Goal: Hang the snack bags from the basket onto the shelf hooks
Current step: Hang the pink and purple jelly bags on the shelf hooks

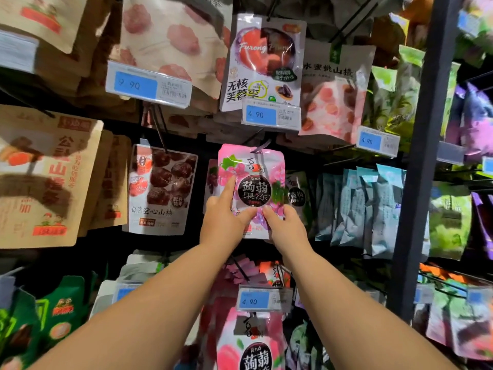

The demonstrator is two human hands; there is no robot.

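Observation:
A pink snack bag (252, 166) with a black round label is held up in front of the middle shelf row. Its top edge sits at a shelf hook (262, 145); I cannot tell whether the hole is over the hook. My left hand (222, 217) grips the bag's lower left, index finger stretched up along its front and thumb pressed on its face. My right hand (284, 222) pinches the bag's lower right edge. The basket is out of view.
Hanging snack bags fill the shelf on all sides: brown paper bags (48, 177) at left, a white plum bag (262, 62) above, pale blue bags (373, 206) at right. Price tags (148, 85) jut forward on hooks. A dark upright post (418, 156) stands at right.

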